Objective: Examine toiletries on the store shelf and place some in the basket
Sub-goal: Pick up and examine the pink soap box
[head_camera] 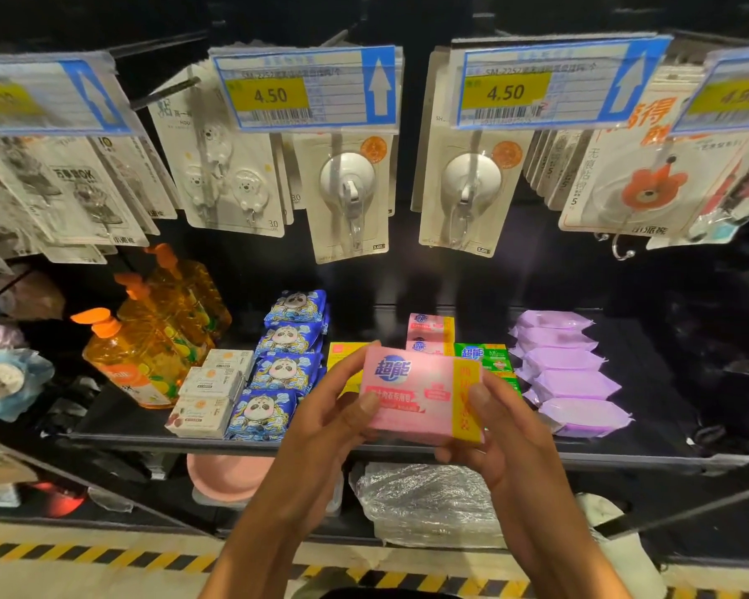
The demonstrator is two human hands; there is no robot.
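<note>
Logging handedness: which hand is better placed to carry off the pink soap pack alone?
Probably right: the right hand cups the pink soap pack from below, thumb on top; the left hand pinches its left edge.

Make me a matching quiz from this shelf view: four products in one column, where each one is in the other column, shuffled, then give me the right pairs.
Things
1. pink soap pack
2. orange pump bottles
3. purple packs
4. white suction hooks

Places
A. right end of the shelf
B. hanging above, under the price tags
C. held between the left hand and right hand
D. left end of the shelf

Pairs: 1-C, 2-D, 3-A, 4-B
</note>
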